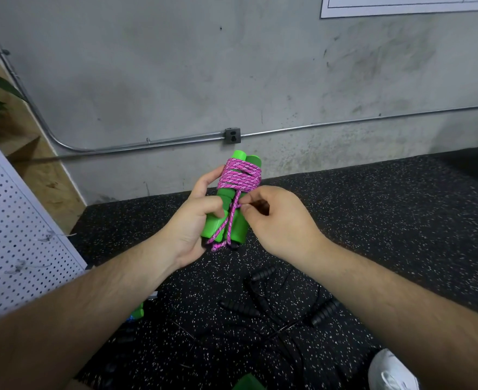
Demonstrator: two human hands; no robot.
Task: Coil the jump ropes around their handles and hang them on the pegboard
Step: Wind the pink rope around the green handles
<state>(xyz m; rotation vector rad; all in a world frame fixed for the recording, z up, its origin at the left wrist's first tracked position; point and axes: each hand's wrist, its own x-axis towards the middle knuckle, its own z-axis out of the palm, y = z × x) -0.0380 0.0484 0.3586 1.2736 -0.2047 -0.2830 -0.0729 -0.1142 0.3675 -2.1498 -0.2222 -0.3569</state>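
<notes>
Two green foam handles (237, 225) are held side by side in front of me, with a pink braided rope (240, 175) coiled several times around their upper part. My left hand (194, 220) grips the handles from the left, thumb across them. My right hand (274, 218) pinches a strand of the pink rope where it runs down the handles. On the floor below lie black jump ropes (266, 308) with ribbed black handles, tangled. The white pegboard (15, 235) leans at the left.
A grey concrete wall with a metal conduit (159, 142) and outlet box (232, 135) is ahead. The floor is black speckled rubber (387, 220). A white shoe (391, 372) shows at the bottom right. Green objects lie near the pegboard's base (138, 311) and the bottom edge (247, 382).
</notes>
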